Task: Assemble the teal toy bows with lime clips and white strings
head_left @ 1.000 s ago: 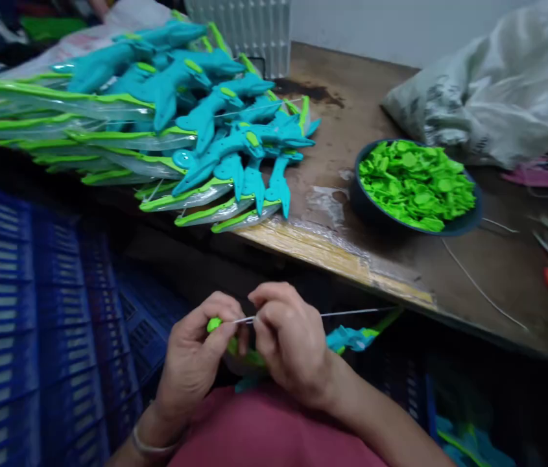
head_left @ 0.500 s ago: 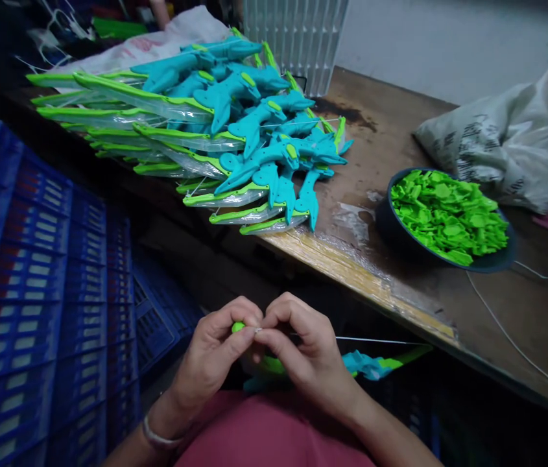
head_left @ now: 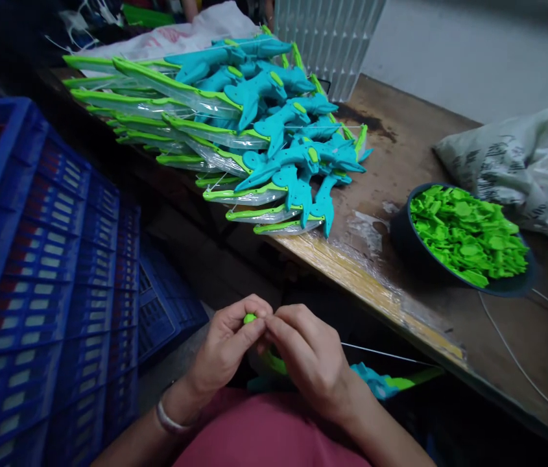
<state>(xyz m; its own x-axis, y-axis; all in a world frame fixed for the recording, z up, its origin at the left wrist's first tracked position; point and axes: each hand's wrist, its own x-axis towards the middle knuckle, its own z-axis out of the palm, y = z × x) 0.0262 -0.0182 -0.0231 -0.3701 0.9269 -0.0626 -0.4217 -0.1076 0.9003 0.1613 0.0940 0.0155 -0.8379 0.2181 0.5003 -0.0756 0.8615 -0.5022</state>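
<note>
In front of my body, my left hand (head_left: 229,344) is closed, pinching a small green plastic end (head_left: 249,318) that looks like the tip of a toy bow. My right hand (head_left: 310,353) is closed too, its thumb and fingertips meeting those of the left; the pinched spot is hidden. From behind the right hand a white string (head_left: 385,353) runs taut to the far green tip of the teal and green toy bow (head_left: 375,381). That bow lies low across my lap, its middle covered by my hands.
Many similar toy bows (head_left: 278,155) are piled on the wooden table (head_left: 375,272). A dark bowl (head_left: 407,243) of green plastic parts stands to the right, before a white sack (head_left: 512,162). Blue crates (head_left: 59,279) are stacked at left. Part of another person shows at the top.
The view has shifted, so the table and crates sit further right. My fingertips stay together, and the white bit between them is now covered by the right fingers.
</note>
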